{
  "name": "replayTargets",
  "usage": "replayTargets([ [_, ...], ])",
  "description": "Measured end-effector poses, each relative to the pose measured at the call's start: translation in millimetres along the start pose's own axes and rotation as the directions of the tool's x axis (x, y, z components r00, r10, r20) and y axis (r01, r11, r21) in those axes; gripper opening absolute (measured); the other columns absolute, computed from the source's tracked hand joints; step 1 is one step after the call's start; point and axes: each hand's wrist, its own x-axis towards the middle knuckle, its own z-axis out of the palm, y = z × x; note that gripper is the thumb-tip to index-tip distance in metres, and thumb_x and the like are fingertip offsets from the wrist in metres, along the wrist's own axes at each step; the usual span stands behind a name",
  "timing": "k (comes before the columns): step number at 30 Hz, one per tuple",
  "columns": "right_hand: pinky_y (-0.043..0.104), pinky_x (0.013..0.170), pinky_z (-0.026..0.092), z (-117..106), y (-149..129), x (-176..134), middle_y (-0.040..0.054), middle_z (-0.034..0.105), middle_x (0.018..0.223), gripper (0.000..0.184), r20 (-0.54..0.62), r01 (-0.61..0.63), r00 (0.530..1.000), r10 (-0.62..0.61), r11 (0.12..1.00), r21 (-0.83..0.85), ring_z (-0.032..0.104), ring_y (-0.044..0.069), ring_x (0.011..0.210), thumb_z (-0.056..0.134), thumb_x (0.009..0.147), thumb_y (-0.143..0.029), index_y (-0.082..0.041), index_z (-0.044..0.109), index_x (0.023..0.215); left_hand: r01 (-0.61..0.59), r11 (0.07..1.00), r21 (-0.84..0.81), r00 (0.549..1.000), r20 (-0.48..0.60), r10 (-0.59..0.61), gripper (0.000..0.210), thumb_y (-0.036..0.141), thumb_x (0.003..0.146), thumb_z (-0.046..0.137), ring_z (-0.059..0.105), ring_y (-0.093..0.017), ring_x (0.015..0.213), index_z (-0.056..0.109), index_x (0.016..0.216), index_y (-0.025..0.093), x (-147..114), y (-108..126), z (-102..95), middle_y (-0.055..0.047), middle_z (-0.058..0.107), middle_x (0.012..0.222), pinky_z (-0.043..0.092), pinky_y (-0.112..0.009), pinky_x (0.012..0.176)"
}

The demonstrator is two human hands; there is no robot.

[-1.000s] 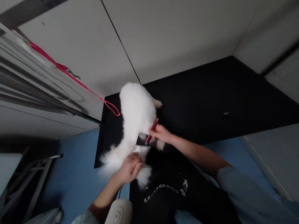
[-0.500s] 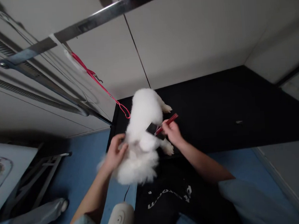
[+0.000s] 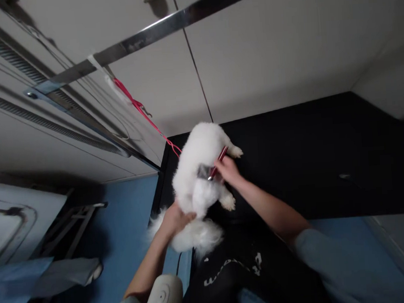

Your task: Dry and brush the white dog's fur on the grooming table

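A white fluffy dog point(image 3: 201, 147) is on the black grooming table point(image 3: 293, 163), its pale paws toward the right. My right hand point(image 3: 228, 169) grips a slicker brush point(image 3: 220, 162) by its red handle. The brush's dark, blurred head lies against the fur of the dog's side. My left hand point(image 3: 177, 218) is wrapped round the dog near the table's left end, thumb across the fur. Below that hand, a tuft of longer white hair point(image 3: 197, 237) spreads out; whether it is the tail or the head I cannot tell.
A metal bar point(image 3: 145, 37) crosses above, with a pink leash point(image 3: 138, 105) hanging from it to the dog. Ribbed hoses point(image 3: 47, 118) run along the left wall. A pale device point(image 3: 163, 297) with a red light is close below. A metal frame point(image 3: 79, 224) stands on the blue floor.
My left hand has moved down and right and closed round the dog. The brush has turned in my right hand, its handle now steeper. The whole view has shifted.
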Motion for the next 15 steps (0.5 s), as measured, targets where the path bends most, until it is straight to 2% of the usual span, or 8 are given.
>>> replayTargets([
  [1, 0.034, 0.062, 0.05, 1.7, -4.9, 0.7, 0.0045, 0.061, 0.065, 0.036, -0.083, 0.016, 0.996, -0.017, 1.0, -0.012, 0.059, 0.021, 0.065, 0.054, 0.081, -0.056, -0.021, 0.054, 0.075, 0.01, 0.992, 0.127, 1.0, 0.006, -0.011, 0.056, 0.029, 0.069, 0.077, 0.066, -0.026, 0.096, 0.062, 0.121, 0.014, -2.8, 3.0, -1.5, -0.011, 0.071, 0.108, 0.049, -0.034, 0.085],
  [3, 0.034, 0.064, 0.05, 4.9, -13.9, -5.1, 0.0047, 0.063, 0.068, 0.033, -0.076, 0.054, 0.996, -0.055, 0.998, -0.013, 0.06, 0.021, 0.066, 0.054, 0.083, -0.054, -0.021, 0.057, 0.08, -0.007, 0.967, 0.253, 0.999, 0.041, -0.003, 0.055, 0.03, 0.073, 0.074, 0.066, -0.026, 0.099, 0.061, 0.124, 0.015, -8.1, 10.5, -2.2, -0.012, 0.069, 0.115, 0.049, -0.032, 0.085],
  [5, 0.033, 0.058, 0.049, 8.5, -21.0, -13.7, 0.0039, 0.063, 0.063, 0.031, 0.195, 0.13, 0.972, -0.128, 0.992, 0.004, 0.06, 0.021, 0.06, 0.055, 0.084, -0.051, -0.021, 0.061, 0.08, -0.013, 0.964, 0.265, 0.997, 0.071, -0.006, 0.047, 0.03, 0.076, 0.072, 0.066, -0.024, 0.096, 0.063, 0.12, 0.016, -13.7, 18.0, 0.4, -0.01, 0.07, 0.112, 0.048, -0.03, 0.083],
  [7, 0.032, 0.05, 0.046, 8.3, -27.4, -12.8, 0.0023, 0.058, 0.053, 0.028, 0.302, 0.139, 0.947, -0.11, 0.988, -0.074, 0.056, 0.02, 0.051, 0.061, 0.08, -0.049, -0.022, 0.06, 0.072, 0.015, 0.964, 0.264, 0.998, 0.057, -0.031, 0.047, 0.033, 0.079, 0.07, 0.067, -0.024, 0.093, 0.062, 0.12, 0.013, -19.4, 23.3, 4.8, -0.011, 0.071, 0.106, 0.048, -0.03, 0.082],
  [9, 0.033, 0.053, 0.047, 1.3, -35.1, -0.9, 0.0018, 0.058, 0.054, 0.025, 0.122, 0.115, 0.988, -0.094, 0.976, -0.183, 0.056, 0.02, 0.051, 0.06, 0.08, -0.046, -0.022, 0.059, 0.071, 0.028, 0.961, 0.273, 0.999, 0.008, -0.032, 0.055, 0.037, 0.081, 0.068, 0.067, -0.025, 0.095, 0.057, 0.128, 0.01, -24.3, 26.1, 9.9, -0.014, 0.071, 0.108, 0.048, -0.032, 0.084],
  [12, 0.034, 0.064, 0.05, -11.0, -49.3, 10.2, 0.0048, 0.065, 0.067, 0.022, -0.076, 0.152, 0.982, -0.173, 0.963, -0.223, 0.061, 0.02, 0.062, 0.052, 0.087, -0.041, -0.02, 0.06, 0.086, -0.006, 0.956, 0.292, 1.0, -0.025, 0.014, 0.059, 0.037, 0.08, 0.068, 0.065, -0.029, 0.105, 0.057, 0.13, 0.009, -29.9, 27.4, 17.1, -0.018, 0.068, 0.118, 0.048, -0.034, 0.089],
  [13, 0.033, 0.065, 0.051, -12.0, -53.8, 7.6, 0.0058, 0.067, 0.07, 0.022, -0.057, 0.183, 0.978, -0.199, 0.961, -0.208, 0.062, 0.02, 0.065, 0.05, 0.089, -0.04, -0.02, 0.06, 0.089, -0.019, 0.957, 0.29, 0.999, -0.022, 0.026, 0.056, 0.037, 0.08, 0.067, 0.065, -0.029, 0.107, 0.059, 0.127, 0.009, -31.7, 27.6, 19.2, -0.019, 0.068, 0.118, 0.048, -0.034, 0.089],
  [15, 0.031, 0.062, 0.051, -8.9, -61.0, -2.7, 0.0062, 0.068, 0.071, 0.02, 0.164, 0.229, 0.966, -0.201, 0.958, -0.175, 0.064, 0.02, 0.065, 0.052, 0.089, -0.038, -0.021, 0.061, 0.086, -0.037, 0.961, 0.272, 0.999, -0.024, 0.045, 0.05, 0.037, 0.08, 0.067, 0.066, -0.029, 0.106, 0.062, 0.122, 0.011, -36.1, 27.9, 23.0, -0.018, 0.069, 0.115, 0.049, -0.034, 0.09],
])
